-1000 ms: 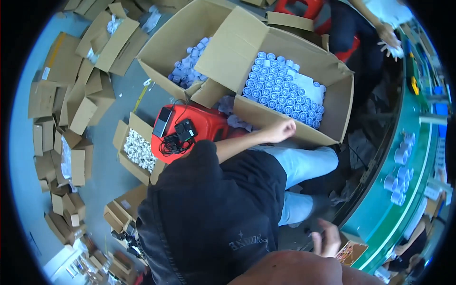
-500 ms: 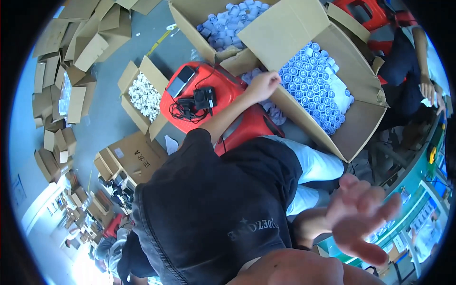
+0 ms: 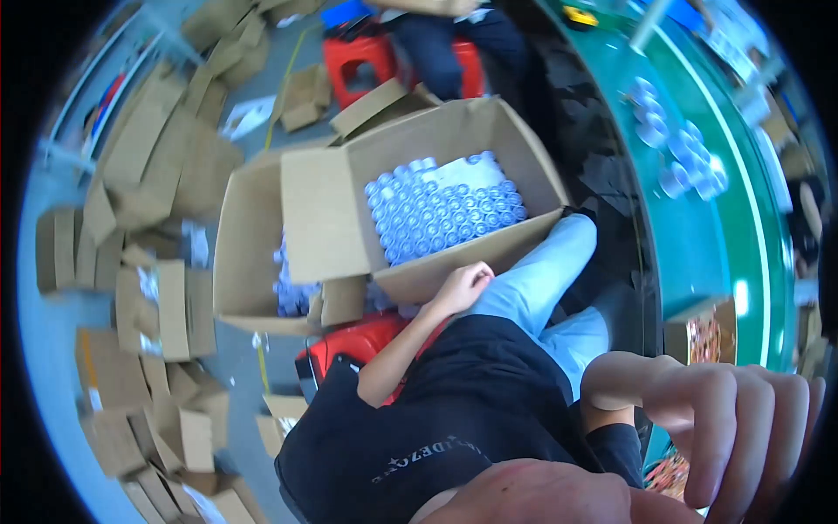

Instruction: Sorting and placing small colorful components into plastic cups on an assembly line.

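Observation:
My left hand (image 3: 469, 286) is closed, its fingers curled beside the near wall of a cardboard box (image 3: 476, 258), above my thigh. Whether anything sits in those fingers is hidden. Rows of small pale-blue-white round parts (image 3: 428, 218) stand packed in that box, with a white sheet (image 3: 467, 175) over some of them. Raised close to the camera at the lower right, my right hand (image 3: 733, 410) has its fingers stretched and hanging downward. Nothing shows in it.
A second open carton (image 3: 249, 253) with loose pale parts adjoins on the left. Beside me is a red stool (image 3: 349, 336). Along the right runs a green workbench (image 3: 742, 227) bearing clusters of whitish parts (image 3: 690, 162). A seated person (image 3: 428, 52) is at the far side; piled cartons (image 3: 161, 148) line the left.
The view has swung toward the right, bringing the green workbench in. My right hand has come closer to the camera, fingers now hanging down. My left hand stays curled by the box.

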Available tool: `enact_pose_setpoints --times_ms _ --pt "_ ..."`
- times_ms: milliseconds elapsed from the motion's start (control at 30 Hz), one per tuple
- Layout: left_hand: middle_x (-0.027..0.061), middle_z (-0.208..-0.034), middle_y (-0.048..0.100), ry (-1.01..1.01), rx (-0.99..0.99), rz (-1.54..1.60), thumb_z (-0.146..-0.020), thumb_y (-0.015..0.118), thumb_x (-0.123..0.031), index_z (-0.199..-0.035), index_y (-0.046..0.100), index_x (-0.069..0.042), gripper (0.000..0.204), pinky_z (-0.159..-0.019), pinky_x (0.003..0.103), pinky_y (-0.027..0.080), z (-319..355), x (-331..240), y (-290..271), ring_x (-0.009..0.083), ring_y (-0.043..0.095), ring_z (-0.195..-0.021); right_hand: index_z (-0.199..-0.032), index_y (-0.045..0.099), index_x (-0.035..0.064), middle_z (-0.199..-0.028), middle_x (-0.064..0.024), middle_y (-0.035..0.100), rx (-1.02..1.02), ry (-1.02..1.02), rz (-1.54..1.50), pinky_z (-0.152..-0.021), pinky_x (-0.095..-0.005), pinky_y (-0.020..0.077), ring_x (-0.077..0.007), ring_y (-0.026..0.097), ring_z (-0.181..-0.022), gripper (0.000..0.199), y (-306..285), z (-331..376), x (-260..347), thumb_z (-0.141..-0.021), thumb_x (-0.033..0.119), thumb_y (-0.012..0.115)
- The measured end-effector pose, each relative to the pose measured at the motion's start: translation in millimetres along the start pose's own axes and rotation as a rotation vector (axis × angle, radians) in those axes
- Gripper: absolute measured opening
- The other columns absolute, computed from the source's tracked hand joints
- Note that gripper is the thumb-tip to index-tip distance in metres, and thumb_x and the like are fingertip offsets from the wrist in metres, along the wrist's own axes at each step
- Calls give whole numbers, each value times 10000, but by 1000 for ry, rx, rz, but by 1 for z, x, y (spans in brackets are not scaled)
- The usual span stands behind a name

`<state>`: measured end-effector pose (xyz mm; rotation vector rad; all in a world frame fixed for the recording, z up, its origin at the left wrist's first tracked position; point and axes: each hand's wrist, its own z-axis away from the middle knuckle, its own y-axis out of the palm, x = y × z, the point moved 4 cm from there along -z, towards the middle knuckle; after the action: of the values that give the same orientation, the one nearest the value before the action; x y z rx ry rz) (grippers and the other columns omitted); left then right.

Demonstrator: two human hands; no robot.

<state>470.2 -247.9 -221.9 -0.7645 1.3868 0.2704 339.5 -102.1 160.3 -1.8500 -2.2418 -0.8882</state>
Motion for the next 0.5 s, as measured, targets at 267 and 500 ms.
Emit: enact_pose_setpoints --times_ms 267,500 --pt "18 -797 600 -6 293 176 -944 531 -98 -990 588 -23 105 -686 245 482 -64 -44 52 87 575 -734 -836 583 114 -721 18 630 -15 -159 410 -691 -300 438 -137 590 -671 266 -26 60 141 -882 367 651" --pt "54 -821 592 285 423 486 -932 518 -51 -1004 574 6 108 -743 258 478 -136 -214 94 123 577 -800 -823 563 27 -704 -77 588 -346 139 1207 -642 -326 443 -195 564 -665 255 -84 138 174 -892 263 629"
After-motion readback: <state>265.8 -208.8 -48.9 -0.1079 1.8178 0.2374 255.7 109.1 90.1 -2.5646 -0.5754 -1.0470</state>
